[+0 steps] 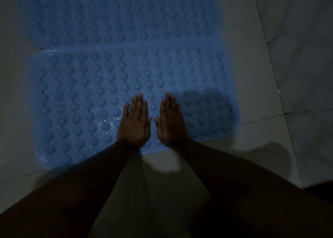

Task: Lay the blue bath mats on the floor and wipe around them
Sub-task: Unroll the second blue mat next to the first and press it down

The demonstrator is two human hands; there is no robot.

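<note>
Two blue mats laid on tiled floor [261,75]; far mat [117,16] touching near mat [81,102]. Left hand [134,122] and right hand [171,122] pressed flat side by side on near mat's near edge, fingers straight, nothing gripped.

You are in what looks like a home bathroom, dimly lit. The floor [255,72] is large pale glazed tile with dark grout lines. Two blue rubber bath mats, the near mat [86,101] and the far mat [117,18], lie touching, studded with bumps and drain holes, with water drops glinting.
</note>
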